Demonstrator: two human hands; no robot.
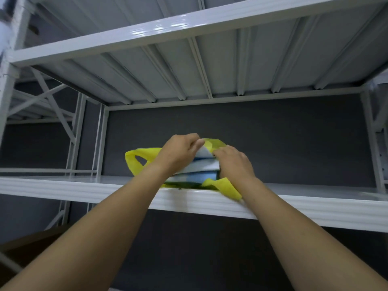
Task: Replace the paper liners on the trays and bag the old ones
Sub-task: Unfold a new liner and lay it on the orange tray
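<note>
A yellow bag sits on a white metal shelf at about head height, its mouth facing me. Folded white and blue paper liners fill it in a stack. My left hand pinches the top white sheet together with the bag's upper rim. My right hand presses into the right side of the stack, fingers curled on the liners. A yellow handle loop hangs over the shelf's front edge. No trays are in view.
Another white shelf spans overhead, close above. A dark grey wall backs the rack. White uprights and cross braces stand at the left. A dark brown surface shows at the lower left.
</note>
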